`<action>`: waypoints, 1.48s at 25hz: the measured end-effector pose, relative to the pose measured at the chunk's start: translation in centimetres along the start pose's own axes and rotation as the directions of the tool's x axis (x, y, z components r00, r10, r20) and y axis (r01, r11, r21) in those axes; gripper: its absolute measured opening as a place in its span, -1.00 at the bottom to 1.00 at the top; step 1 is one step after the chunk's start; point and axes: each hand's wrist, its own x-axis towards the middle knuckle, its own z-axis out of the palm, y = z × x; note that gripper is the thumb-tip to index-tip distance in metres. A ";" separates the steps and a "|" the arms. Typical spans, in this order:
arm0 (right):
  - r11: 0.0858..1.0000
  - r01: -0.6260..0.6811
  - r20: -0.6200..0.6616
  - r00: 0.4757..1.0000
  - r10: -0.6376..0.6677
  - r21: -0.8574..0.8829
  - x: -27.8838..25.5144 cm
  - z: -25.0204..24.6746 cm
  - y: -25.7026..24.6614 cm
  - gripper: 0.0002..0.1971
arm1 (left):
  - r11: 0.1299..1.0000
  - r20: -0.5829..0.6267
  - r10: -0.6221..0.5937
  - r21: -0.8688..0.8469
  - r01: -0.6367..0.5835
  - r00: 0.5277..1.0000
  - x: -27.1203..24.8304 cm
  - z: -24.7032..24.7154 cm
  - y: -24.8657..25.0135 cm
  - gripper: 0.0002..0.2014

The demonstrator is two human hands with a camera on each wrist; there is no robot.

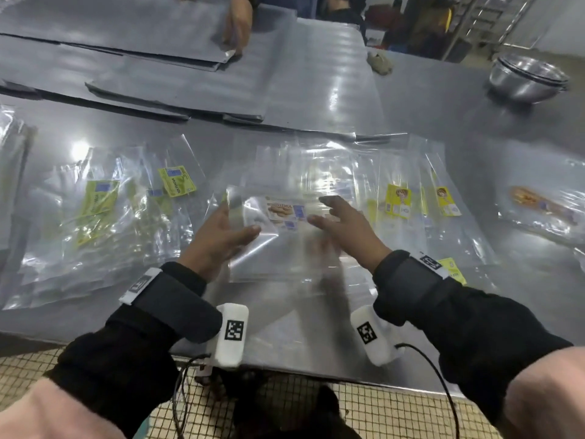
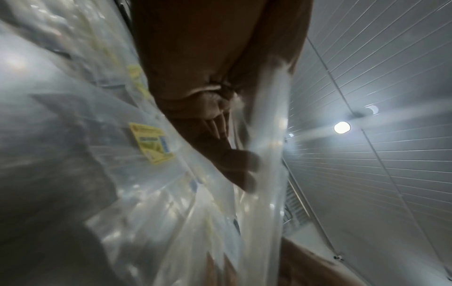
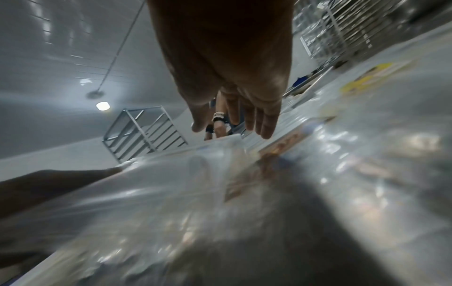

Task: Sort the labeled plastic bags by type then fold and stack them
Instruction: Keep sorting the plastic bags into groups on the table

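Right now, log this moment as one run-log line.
left hand: grips biscuit-label bag edge | right hand: open above bag | green-label pile: left | yellow-label pile: right

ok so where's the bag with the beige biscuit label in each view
Head: the bag with the beige biscuit label lies centre, between the left hand and right hand.
Left wrist: clear film by the fingers, but the label is not in view.
Right wrist: blurred orange-brown label just below the fingertips.
Shared landmark: the yellow-labelled bags.
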 end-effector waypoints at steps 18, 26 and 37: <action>0.700 0.066 -0.138 0.989 0.047 0.711 -7.0 -29.0 10.9 -0.65 | 0.970 0.352 0.146 0.130 -0.203 0.924 4.8 29.5 10.9 -0.59; 0.782 0.099 -0.520 0.796 0.308 0.615 -11.7 -46.6 21.4 -0.72 | 0.967 0.457 -0.072 0.250 -0.050 0.886 10.8 54.6 11.4 -0.64; 0.762 -0.312 -0.571 0.517 0.637 0.567 -16.1 -45.8 37.4 -0.37 | 0.720 0.431 -0.240 0.680 -0.138 0.870 12.9 68.4 -2.3 -0.46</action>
